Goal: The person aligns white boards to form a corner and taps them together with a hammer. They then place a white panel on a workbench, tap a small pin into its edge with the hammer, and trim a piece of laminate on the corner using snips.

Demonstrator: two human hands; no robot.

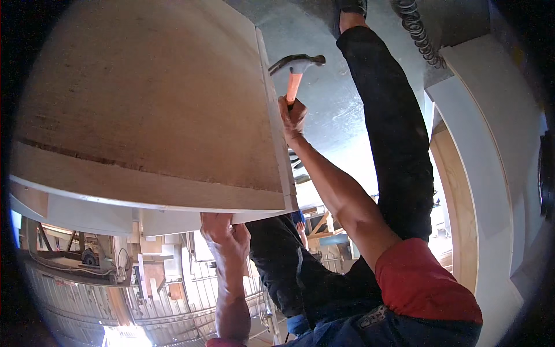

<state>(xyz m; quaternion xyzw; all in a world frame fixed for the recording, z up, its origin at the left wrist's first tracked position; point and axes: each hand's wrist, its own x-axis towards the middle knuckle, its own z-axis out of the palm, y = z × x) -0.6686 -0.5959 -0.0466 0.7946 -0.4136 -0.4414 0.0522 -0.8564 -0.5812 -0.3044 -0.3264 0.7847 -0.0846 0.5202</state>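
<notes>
Clasping the hammer – likely head-heavy and stiff, best held low on its handle – the right hand closes round it beside the wooden panel, while the left hand curls at the panel's lower edge, grip too hidden to tell.

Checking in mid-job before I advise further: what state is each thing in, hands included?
Right hand: closed around the hammer's handle.
Hammer: held, claw pointing toward the board's edge; contact unclear.
Left hand: at the board's near edge, fingers partly hidden; grip unclear.
Brown board: white-edged, with a dark streak across its face.
Coiled hose: wound in loops.
</notes>
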